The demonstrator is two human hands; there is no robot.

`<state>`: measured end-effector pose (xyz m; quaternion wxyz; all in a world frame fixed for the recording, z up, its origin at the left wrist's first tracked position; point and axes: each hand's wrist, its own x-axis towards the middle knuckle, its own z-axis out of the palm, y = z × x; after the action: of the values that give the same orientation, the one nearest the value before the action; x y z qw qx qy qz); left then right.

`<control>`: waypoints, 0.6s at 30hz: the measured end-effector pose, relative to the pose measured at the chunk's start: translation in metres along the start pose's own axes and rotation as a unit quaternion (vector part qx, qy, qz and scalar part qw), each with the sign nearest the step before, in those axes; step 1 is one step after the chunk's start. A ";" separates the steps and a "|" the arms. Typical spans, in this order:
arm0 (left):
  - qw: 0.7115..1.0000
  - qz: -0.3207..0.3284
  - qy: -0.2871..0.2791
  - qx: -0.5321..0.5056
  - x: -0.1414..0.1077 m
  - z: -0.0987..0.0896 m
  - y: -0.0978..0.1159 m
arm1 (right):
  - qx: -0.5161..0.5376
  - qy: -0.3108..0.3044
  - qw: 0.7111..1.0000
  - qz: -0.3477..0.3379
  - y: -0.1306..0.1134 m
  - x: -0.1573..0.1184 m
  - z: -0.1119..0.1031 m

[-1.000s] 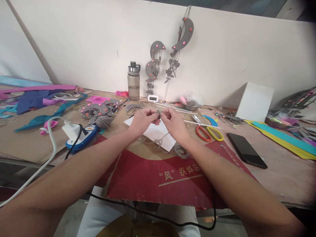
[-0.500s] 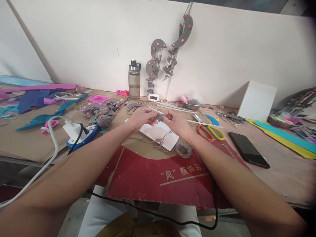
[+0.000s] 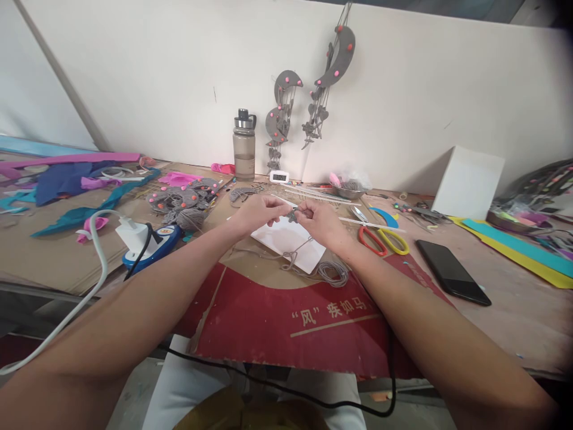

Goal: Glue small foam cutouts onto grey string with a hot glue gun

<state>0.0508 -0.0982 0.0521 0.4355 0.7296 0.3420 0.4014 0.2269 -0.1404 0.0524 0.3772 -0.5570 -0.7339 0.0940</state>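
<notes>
My right hand [image 3: 320,222] pinches a small dark grey piece [image 3: 292,216] above a white sheet [image 3: 293,246]. My left hand [image 3: 264,214] meets it from the other side, thumb and forefinger closed together at the piece's edge; what lies between those fingertips is too small to make out. Grey cord [image 3: 290,258] runs down from beneath my right hand across the sheet. It leads towards a loose coil [image 3: 335,273] at the sheet's lower right corner. Red-and-yellow-handled scissors [image 3: 378,239] lie just right of my right hand.
A red-and-brown cardboard [image 3: 277,322] covers the front of the table. A water bottle [image 3: 244,149], a small digital clock [image 3: 279,177] and a metal bowl [image 3: 351,190] stand behind. Right lies a phone [image 3: 452,272]; left, a blue power strip [image 3: 156,246]. Grey moon decorations [image 3: 342,57] hang on the wall.
The fingers of my left hand have shifted slightly and sit closer together at the grey piece. My right hand keeps its pinch. The whole view has moved very little.
</notes>
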 end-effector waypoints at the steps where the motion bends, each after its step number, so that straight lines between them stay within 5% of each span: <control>1: 1.000 0.007 -0.016 0.021 -0.002 0.002 0.002 | -0.006 -0.001 1.000 -0.006 -0.001 -0.001 0.000; 9: 0.998 -0.014 -0.039 0.056 -0.008 0.007 0.014 | -0.081 0.000 0.991 -0.105 -0.001 -0.005 0.003; 18: 0.996 -0.028 0.056 0.063 -0.005 0.004 0.008 | -0.014 -0.008 0.999 -0.050 -0.007 -0.009 0.003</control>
<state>0.0532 -0.1069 0.0573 0.3802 0.7222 0.4101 0.4070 0.2204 -0.1506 0.0504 0.3676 -0.5239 -0.7653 0.0692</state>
